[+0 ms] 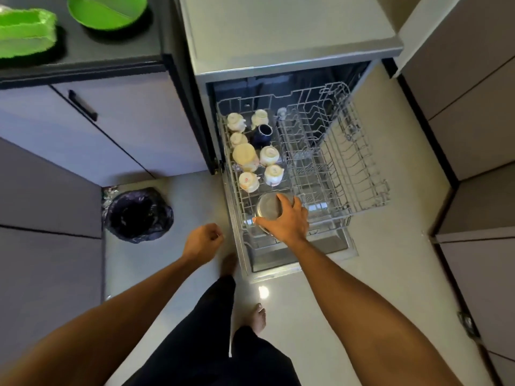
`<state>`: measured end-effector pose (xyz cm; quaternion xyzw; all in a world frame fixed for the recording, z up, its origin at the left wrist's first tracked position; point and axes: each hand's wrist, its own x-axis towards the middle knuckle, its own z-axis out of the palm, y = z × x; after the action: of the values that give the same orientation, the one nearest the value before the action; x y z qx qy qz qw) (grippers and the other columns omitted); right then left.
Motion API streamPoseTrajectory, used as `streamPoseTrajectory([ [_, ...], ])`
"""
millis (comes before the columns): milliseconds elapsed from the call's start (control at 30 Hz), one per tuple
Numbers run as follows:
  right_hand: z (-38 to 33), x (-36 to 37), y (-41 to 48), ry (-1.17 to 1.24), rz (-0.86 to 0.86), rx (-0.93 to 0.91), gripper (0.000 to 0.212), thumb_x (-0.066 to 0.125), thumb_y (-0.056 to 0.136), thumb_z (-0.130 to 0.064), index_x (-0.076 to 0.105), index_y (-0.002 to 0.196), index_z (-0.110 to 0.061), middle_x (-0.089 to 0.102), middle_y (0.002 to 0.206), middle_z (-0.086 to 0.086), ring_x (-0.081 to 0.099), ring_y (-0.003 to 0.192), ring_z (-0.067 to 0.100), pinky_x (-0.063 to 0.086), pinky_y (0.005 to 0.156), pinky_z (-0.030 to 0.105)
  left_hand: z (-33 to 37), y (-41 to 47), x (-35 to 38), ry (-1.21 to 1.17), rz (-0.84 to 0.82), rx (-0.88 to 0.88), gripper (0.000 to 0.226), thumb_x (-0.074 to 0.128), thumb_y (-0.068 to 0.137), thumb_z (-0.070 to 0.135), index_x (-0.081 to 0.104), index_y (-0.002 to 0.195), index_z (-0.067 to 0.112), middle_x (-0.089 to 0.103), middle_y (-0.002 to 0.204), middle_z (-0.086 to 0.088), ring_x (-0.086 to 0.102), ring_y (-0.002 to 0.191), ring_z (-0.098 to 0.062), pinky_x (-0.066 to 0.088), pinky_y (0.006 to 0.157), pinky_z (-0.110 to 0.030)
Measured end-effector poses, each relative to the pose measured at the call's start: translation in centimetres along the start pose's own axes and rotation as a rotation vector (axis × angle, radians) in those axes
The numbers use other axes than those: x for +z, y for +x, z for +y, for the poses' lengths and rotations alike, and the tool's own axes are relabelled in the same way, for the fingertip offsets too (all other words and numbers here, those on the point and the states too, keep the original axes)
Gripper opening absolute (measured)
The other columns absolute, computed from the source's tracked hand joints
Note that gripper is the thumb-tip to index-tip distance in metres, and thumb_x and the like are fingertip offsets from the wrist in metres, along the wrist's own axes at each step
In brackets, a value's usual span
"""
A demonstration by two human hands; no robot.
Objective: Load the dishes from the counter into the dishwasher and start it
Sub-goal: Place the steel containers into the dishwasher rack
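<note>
While the right grip (289,221) curls over a steel bowl (268,208), thumb on its near-left rim and fingers spread across its far-right side, the bowl sits at the near-left end of the pulled-out wire rack (328,162). Whether the bowl already rests on the wires cannot be told. Just beyond it, along the left side of the rack, stand several cream cups (269,156), turned upside down in two rows. One dark blue cup (263,133) sits among them toward the far end. The right side of the rack shows rows of upright wire prongs.

The rack reaches out of the dishwasher (278,37) over its lowered door (278,263), which lies flat above the pale floor (390,274).

The left grip (202,240) hangs in the air to the left of the door, well apart from the rack. Its fingers are loosely curled and hold nothing.

On the floor to the left stands a bin (138,214) lined with a dark bag, tucked against the cupboards.

Above them, at the far left, the dark worktop (111,51) carries a green plate (107,11) and, left of it, a green tub (25,32).

The person's bare feet and dark trousers show at the near edge.
</note>
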<state>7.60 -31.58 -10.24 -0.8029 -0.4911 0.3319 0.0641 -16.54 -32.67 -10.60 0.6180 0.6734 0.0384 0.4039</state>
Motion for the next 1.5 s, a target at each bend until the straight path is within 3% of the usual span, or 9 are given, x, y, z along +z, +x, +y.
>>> streamPoseTrajectory([
  [133, -0.5, 1.2, 4.0, 0.018, -0.005, 0.041, 0.11, 0.072, 0.048, -0.083, 0.033, 0.143, -0.044, 0.019, 0.159, 0.006, 0.028, 0.137, 0.04, 0.039, 0.104, 0.062, 1.6, 5.2, 0.0, -0.047, -0.033, -0.044, 0.011, 0.066, 0.09, 0.026, 0.065, 0.099, 0.021, 0.064, 0.083, 0.004, 0.063, 0.083, -0.021, 0.042, 0.07, -0.026],
  [300, -1.4, 4.2, 7.9, -0.084, -0.046, 0.001, 0.11, 0.08, 0.057, -0.072, 0.029, 0.149, -0.041, 0.008, 0.16, 0.007, 0.016, 0.141, 0.042, 0.036, 0.104, 0.064, 2.7, 11.4, 0.6, -0.176, -0.094, -0.119, 0.031, 0.064, 0.094, 0.034, 0.038, 0.111, 0.029, 0.058, 0.095, 0.003, 0.058, 0.087, -0.019, 0.041, 0.065, -0.027],
  [400, -1.2, 6.1, 8.5, -0.134, -0.018, -0.048, 0.106, 0.078, 0.061, -0.071, 0.03, 0.149, -0.037, 0.008, 0.159, 0.01, 0.016, 0.14, 0.041, 0.038, 0.103, 0.064, 2.7, 13.8, 1.2, -0.261, -0.072, -0.19, 0.025, 0.061, 0.094, 0.031, 0.041, 0.109, 0.024, 0.058, 0.093, 0.003, 0.059, 0.088, -0.021, 0.041, 0.067, -0.029],
  [500, -0.7, 7.4, 9.0, -0.116, -0.011, -0.016, 0.105, 0.078, 0.063, -0.071, 0.027, 0.15, -0.038, 0.005, 0.16, 0.009, 0.013, 0.142, 0.041, 0.037, 0.103, 0.063, 2.0, 15.6, 2.1, -0.495, -0.063, -0.228, 0.026, 0.057, 0.094, 0.026, 0.051, 0.118, 0.021, 0.064, 0.105, -0.004, 0.067, 0.09, -0.025, 0.049, 0.067, -0.032],
  [633, 0.0, 8.1, 9.1, -0.116, 0.014, -0.028, 0.106, 0.074, 0.063, -0.075, 0.026, 0.149, -0.038, 0.005, 0.16, 0.01, 0.016, 0.141, 0.041, 0.04, 0.101, 0.063, 2.2, 16.4, 2.7, -0.644, -0.066, -0.265, 0.028, 0.046, 0.096, 0.02, 0.055, 0.122, 0.019, 0.064, 0.106, -0.009, 0.062, 0.077, -0.018, 0.048, 0.067, -0.031],
  [800, 0.6, 8.5, 9.2, -0.116, 0.024, -0.025, 0.109, 0.068, 0.061, -0.084, 0.023, 0.148, -0.038, 0.01, 0.159, 0.011, 0.021, 0.138, 0.04, 0.047, 0.096, 0.062, 2.4, 16.8, 2.8, -0.723, -0.032, -0.299, 0.027, 0.046, 0.101, 0.034, 0.057, 0.117, 0.015, 0.065, 0.104, -0.013, 0.062, 0.083, -0.021, 0.046, 0.063, -0.027],
  [1033, 2.2, 9.0, 8.5, -0.216, -0.04, -0.124, 0.105, 0.078, 0.058, -0.069, 0.028, 0.145, -0.038, 0.007, 0.159, 0.013, 0.017, 0.14, 0.042, 0.05, 0.091, 0.064, 2.8, 16.1, 2.6, -0.655, -0.099, -0.289, 0.036, 0.058, 0.096, 0.041, 0.055, 0.12, 0.015, 0.061, 0.103, -0.004, 0.063, 0.085, -0.018, 0.045, 0.054, -0.016],
  [1200, 2.5, 8.4, 9.6, -0.194, -0.107, -0.172, 0.118, 0.086, 0.057, -0.059, 0.019, 0.152, -0.04, -0.001, 0.164, 0.01, 0.006, 0.146, 0.046, 0.042, 0.098, 0.068, 2.6, 17.3, 3.1, -0.483, -0.106, -0.258, 0.039, 0.064, 0.089, 0.042, 0.056, 0.117, 0.016, 0.067, 0.098, -0.005, 0.064, 0.081, -0.021, 0.051, 0.066, -0.032],
  [1500, 2.1, 9.0, 9.1, -0.222, -0.15, -0.174, 0.12, 0.09, 0.061, -0.036, 0.014, 0.154, -0.041, -0.008, 0.165, 0.008, -0.007, 0.15, 0.046, 0.035, 0.104, 0.07, 2.5, 17.5, 3.6, -0.485, -0.1, -0.228, 0.021, 0.063, 0.091, 0.035, 0.061, 0.1, 0.016, 0.068, 0.09, -0.007, 0.059, 0.072, -0.019, 0.047, 0.066, -0.032],
])
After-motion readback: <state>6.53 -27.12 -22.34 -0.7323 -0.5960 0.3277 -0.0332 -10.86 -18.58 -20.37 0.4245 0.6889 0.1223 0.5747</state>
